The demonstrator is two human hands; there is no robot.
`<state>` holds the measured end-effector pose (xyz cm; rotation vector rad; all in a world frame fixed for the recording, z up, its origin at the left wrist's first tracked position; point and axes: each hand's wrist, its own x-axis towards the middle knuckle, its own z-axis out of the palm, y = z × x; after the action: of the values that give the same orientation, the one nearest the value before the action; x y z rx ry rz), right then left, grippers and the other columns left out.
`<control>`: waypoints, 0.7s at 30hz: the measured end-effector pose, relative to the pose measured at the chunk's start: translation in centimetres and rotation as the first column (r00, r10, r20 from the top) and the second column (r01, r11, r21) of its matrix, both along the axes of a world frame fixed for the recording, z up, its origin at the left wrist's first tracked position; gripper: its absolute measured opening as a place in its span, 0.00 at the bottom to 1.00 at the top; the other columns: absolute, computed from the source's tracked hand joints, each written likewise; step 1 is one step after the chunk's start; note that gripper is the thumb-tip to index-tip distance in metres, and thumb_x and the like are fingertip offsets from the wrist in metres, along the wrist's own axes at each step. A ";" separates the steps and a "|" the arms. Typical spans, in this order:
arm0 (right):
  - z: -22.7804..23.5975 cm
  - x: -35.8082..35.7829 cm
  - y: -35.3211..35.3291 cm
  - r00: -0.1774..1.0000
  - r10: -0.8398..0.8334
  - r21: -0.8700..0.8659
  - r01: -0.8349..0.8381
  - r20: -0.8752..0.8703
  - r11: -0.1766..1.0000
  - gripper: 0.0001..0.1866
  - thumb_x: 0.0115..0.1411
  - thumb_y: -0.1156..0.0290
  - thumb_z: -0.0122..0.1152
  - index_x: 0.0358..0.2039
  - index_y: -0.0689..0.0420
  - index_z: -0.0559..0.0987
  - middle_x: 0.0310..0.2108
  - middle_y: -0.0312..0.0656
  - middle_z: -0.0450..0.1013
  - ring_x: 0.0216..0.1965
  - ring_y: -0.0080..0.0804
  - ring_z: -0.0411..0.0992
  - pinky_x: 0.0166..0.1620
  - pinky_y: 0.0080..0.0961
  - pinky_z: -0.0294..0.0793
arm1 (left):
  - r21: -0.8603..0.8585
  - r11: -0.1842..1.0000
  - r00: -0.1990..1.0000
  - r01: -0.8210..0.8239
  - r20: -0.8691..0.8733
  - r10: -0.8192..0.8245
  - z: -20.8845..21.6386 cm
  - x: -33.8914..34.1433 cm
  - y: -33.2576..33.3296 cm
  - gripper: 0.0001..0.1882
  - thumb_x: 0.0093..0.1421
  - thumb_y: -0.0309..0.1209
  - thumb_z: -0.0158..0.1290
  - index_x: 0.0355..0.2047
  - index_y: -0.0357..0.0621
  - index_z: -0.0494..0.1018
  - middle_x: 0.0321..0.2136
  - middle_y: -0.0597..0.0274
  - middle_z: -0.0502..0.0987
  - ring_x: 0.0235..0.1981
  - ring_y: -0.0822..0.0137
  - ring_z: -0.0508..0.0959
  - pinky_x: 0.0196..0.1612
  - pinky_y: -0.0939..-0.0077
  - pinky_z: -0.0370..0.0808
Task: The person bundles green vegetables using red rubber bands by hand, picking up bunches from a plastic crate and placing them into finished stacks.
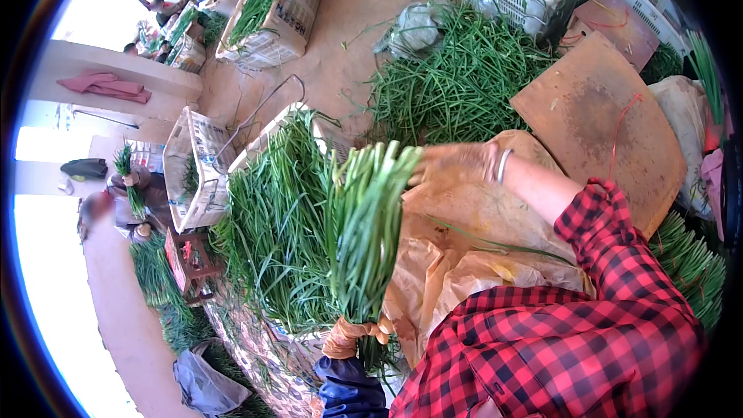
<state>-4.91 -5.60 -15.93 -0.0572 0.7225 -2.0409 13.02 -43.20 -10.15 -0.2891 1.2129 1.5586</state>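
My left hand [357, 334], in an orange-tan glove, is wrapped round the lower, leafy part of a bunch of garlic chives [370, 224]. The bunch stands nearly upright, its pale cut ends at the top. Beside those ends is my right hand [453, 164], also gloved and smeared by motion; whether its fingers touch the stalks is unclear. A large heap of loose chives [275, 232] lies just left of the bunch. Under my right arm, a tan plastic sheet [441, 220] covers my lap, with a few thin stalks on it.
More chives [457, 77] are piled on the floor ahead. A stained board [604, 124] lies at the right. White crates [197, 166] stand at the left, with another crate [290, 19] farther off. A person [143, 197] holding chives sits at the far left; others work behind.
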 end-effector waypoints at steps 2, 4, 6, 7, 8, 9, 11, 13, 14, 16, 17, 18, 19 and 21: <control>0.4 1.8 -2.9 0.992 0.100 -0.135 -0.109 -0.072 0.985 0.32 0.57 0.59 0.59 0.60 0.48 0.61 0.59 0.38 0.59 0.55 0.32 0.63 0.54 0.32 0.67 | 0.149 0.987 0.995 0.058 -0.089 -0.045 -1.3 -0.1 -0.9 0.09 0.49 0.18 0.53 0.34 0.32 0.74 0.27 0.53 0.77 0.25 0.60 0.78 0.29 0.70 0.75; 1.3 1.8 -5.1 0.973 0.037 0.202 0.010 -0.229 0.979 0.22 0.58 0.59 0.57 0.52 0.49 0.71 0.47 0.38 0.71 0.44 0.29 0.72 0.41 0.24 0.74 | 0.051 0.994 0.991 0.095 -0.099 -0.089 -2.1 -0.1 -1.7 0.09 0.49 0.17 0.54 0.34 0.32 0.75 0.27 0.52 0.77 0.25 0.60 0.78 0.29 0.69 0.75; 2.4 0.6 -6.2 0.915 0.001 0.201 0.088 -0.402 0.976 0.17 0.58 0.58 0.57 0.45 0.52 0.75 0.36 0.37 0.74 0.35 0.27 0.73 0.33 0.23 0.73 | 0.020 0.995 0.991 0.096 -0.099 -0.093 -2.1 -0.3 -2.3 0.10 0.49 0.17 0.54 0.33 0.32 0.75 0.27 0.52 0.77 0.26 0.59 0.78 0.31 0.68 0.76; 2.8 0.1 -6.3 0.878 0.001 0.241 0.130 -0.478 0.962 0.16 0.58 0.57 0.57 0.41 0.53 0.77 0.31 0.36 0.75 0.30 0.26 0.74 0.29 0.22 0.73 | 0.043 0.996 0.993 0.077 -0.091 -0.073 -1.9 -0.4 -2.5 0.10 0.49 0.17 0.53 0.33 0.32 0.75 0.27 0.52 0.77 0.26 0.59 0.78 0.31 0.68 0.77; 3.1 -0.4 -6.2 0.627 -0.084 0.077 0.225 -0.774 0.971 0.15 0.59 0.55 0.54 0.29 0.53 0.78 0.20 0.33 0.72 0.20 0.22 0.68 0.23 0.22 0.68 | 0.013 0.994 0.990 0.105 -0.096 -0.104 -1.6 -0.4 -2.5 0.10 0.49 0.17 0.53 0.33 0.31 0.75 0.28 0.51 0.77 0.27 0.58 0.79 0.32 0.67 0.77; 3.3 -0.8 -5.9 0.697 0.119 0.294 0.138 -0.707 0.946 0.13 0.60 0.57 0.52 0.30 0.53 0.78 0.21 0.32 0.72 0.19 0.20 0.66 0.22 0.20 0.65 | 0.020 0.983 0.973 0.185 -0.142 -0.180 -1.2 -0.6 -2.5 0.12 0.48 0.17 0.53 0.36 0.31 0.74 0.30 0.49 0.77 0.29 0.56 0.79 0.35 0.65 0.78; 3.5 -0.9 -5.2 0.731 0.256 0.461 0.090 -0.633 0.883 0.12 0.61 0.59 0.50 0.31 0.52 0.77 0.22 0.31 0.72 0.17 0.18 0.64 0.19 0.18 0.61 | 0.012 0.994 0.990 0.105 -0.098 -0.104 -0.3 -0.7 -2.0 0.14 0.48 0.17 0.53 0.38 0.30 0.73 0.32 0.48 0.77 0.30 0.56 0.79 0.35 0.63 0.78; 3.6 -0.6 -4.6 0.715 0.185 0.381 0.122 -0.674 0.916 0.11 0.60 0.60 0.50 0.31 0.52 0.77 0.21 0.31 0.72 0.16 0.17 0.64 0.17 0.16 0.60 | 0.001 0.999 0.989 0.050 -0.137 -0.049 1.0 -0.6 -1.3 0.18 0.47 0.18 0.53 0.41 0.30 0.71 0.35 0.46 0.77 0.31 0.55 0.79 0.37 0.63 0.77; 3.8 -0.4 -4.3 0.769 0.148 0.397 0.147 -0.622 0.906 0.11 0.60 0.60 0.50 0.31 0.52 0.77 0.21 0.31 0.72 0.16 0.16 0.64 0.17 0.15 0.59 | -0.071 0.997 0.992 -0.022 -0.128 0.012 1.6 -0.5 -0.8 0.17 0.46 0.18 0.53 0.39 0.29 0.72 0.33 0.47 0.77 0.31 0.55 0.79 0.36 0.64 0.77; 4.2 -0.5 -3.6 0.829 0.056 0.305 0.141 -0.557 0.942 0.12 0.60 0.59 0.50 0.32 0.52 0.77 0.21 0.31 0.72 0.16 0.16 0.64 0.16 0.14 0.59 | -0.128 0.977 0.975 -0.168 -0.167 0.146 3.0 -0.2 0.0 0.15 0.45 0.18 0.52 0.37 0.28 0.73 0.31 0.49 0.77 0.29 0.56 0.79 0.34 0.66 0.77; 4.6 -1.0 -3.4 0.841 0.029 0.276 0.144 -0.540 0.950 0.10 0.59 0.62 0.48 0.29 0.50 0.76 0.19 0.31 0.70 0.14 0.20 0.64 0.17 0.15 0.61 | -0.157 0.971 0.972 -0.178 -0.181 0.149 3.6 -0.2 0.3 0.15 0.46 0.20 0.53 0.37 0.30 0.73 0.31 0.50 0.78 0.30 0.56 0.79 0.35 0.65 0.77; 5.1 -1.4 -2.8 0.865 0.013 0.355 0.192 -0.502 0.915 0.07 0.58 0.65 0.50 0.32 0.50 0.77 0.20 0.30 0.70 0.16 0.18 0.65 0.18 0.15 0.62 | -0.196 0.965 0.970 -0.175 -0.205 0.134 4.0 -0.3 0.6 0.15 0.46 0.20 0.53 0.37 0.30 0.73 0.31 0.50 0.78 0.30 0.57 0.79 0.36 0.66 0.77; 5.6 -2.1 -2.5 0.884 -0.002 0.348 0.186 -0.468 0.919 0.07 0.58 0.66 0.51 0.33 0.50 0.76 0.20 0.29 0.70 0.17 0.17 0.65 0.18 0.15 0.62 | -0.191 0.967 0.966 -0.167 -0.227 0.122 4.3 -0.4 0.9 0.15 0.47 0.20 0.53 0.38 0.31 0.73 0.31 0.50 0.78 0.30 0.57 0.79 0.36 0.66 0.77; 6.5 -3.1 -1.5 0.888 0.056 0.394 0.144 -0.456 0.908 0.06 0.58 0.67 0.52 0.34 0.51 0.76 0.23 0.26 0.71 0.19 0.16 0.66 0.18 0.14 0.62 | -0.207 0.960 0.959 -0.190 -0.251 0.135 4.6 -0.6 1.3 0.15 0.48 0.19 0.52 0.38 0.32 0.73 0.31 0.50 0.78 0.31 0.58 0.79 0.37 0.67 0.76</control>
<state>-8.02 -7.14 -9.48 -0.2860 1.4634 -1.8851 12.39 -41.86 -5.60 -0.3711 1.5941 1.6292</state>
